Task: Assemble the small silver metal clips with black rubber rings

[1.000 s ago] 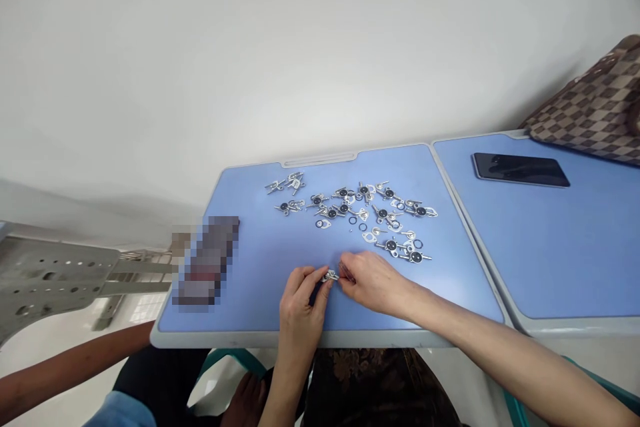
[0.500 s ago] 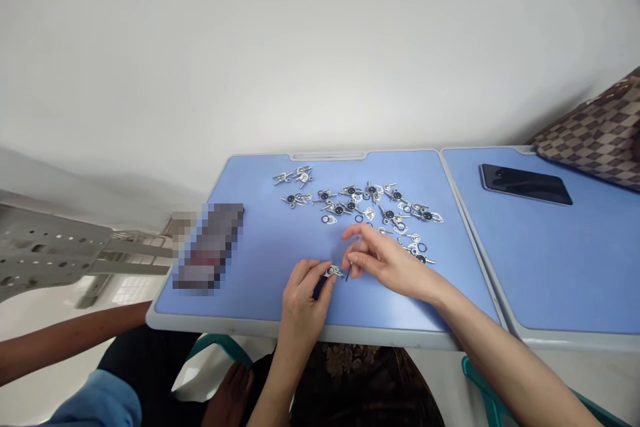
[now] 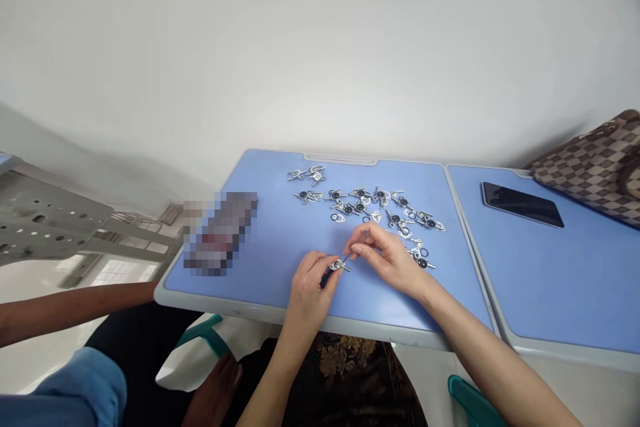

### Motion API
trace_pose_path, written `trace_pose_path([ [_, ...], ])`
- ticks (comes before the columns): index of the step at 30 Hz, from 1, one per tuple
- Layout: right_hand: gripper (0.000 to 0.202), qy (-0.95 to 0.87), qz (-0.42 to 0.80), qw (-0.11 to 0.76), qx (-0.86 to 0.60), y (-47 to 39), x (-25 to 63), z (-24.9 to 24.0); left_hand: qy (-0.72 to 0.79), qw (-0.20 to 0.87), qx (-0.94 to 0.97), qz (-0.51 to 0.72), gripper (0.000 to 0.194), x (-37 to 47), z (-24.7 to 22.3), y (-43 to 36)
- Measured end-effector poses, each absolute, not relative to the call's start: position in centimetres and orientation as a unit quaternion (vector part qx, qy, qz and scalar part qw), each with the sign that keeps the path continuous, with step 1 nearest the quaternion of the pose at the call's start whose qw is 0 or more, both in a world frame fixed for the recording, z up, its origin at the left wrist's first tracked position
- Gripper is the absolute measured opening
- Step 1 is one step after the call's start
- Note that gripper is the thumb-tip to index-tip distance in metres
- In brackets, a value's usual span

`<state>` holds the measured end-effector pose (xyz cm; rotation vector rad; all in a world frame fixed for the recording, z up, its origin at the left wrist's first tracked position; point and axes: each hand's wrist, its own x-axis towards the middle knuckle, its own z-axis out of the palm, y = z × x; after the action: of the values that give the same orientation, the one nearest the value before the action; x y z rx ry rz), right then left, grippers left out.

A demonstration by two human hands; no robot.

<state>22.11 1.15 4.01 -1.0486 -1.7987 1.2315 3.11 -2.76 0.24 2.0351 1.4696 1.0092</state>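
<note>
My left hand pinches a small silver metal part just above the blue desk. My right hand meets it from the right, with thumb and forefinger closed on a thin dark piece at the part's right end. Behind my hands lies a scatter of similar silver parts with black discs, and loose black rings lie among them.
A blurred dark object lies on the desk's left side. A second blue desk to the right carries a black phone and a checkered bag. Another person's arm reaches in at the lower left.
My right hand lifted away toward the pile, then came back to the part held in my left hand. The view shifted slightly.
</note>
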Motion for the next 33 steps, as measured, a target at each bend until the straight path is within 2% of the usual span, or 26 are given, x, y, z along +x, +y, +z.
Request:
trace_pose_path([
  [10, 0.009, -0.735, 0.442, 0.33, -0.395, 0.9, 22.0, 4.3, 0.53, 0.237, 0.725, 0.371, 0.016, 3.1, 0.1, -2.8],
  [18, 0.01, -0.77, 0.391, 0.309, -0.398, 1.0, 21.5, 5.2, 0.55, 0.211, 0.718, 0.372, 0.014, 3.3, 0.1, -3.0],
  [24, 0.012, -0.782, 0.355, 0.341, -0.382, 1.3, 21.2, 4.6, 0.544, 0.196, 0.726, 0.373, 0.014, 3.3, -0.2, -3.1],
  [30, 0.022, -0.839, 0.236, 0.339, -0.353, 1.6, 21.0, 2.9, 0.54, 0.179, 0.731, 0.377, 0.01, 3.3, -0.3, -3.2],
  [33, 0.022, -0.838, 0.226, 0.36, -0.341, 1.8, 21.2, 2.6, 0.537, 0.181, 0.73, 0.383, 0.009, 3.3, -0.4, -3.1],
])
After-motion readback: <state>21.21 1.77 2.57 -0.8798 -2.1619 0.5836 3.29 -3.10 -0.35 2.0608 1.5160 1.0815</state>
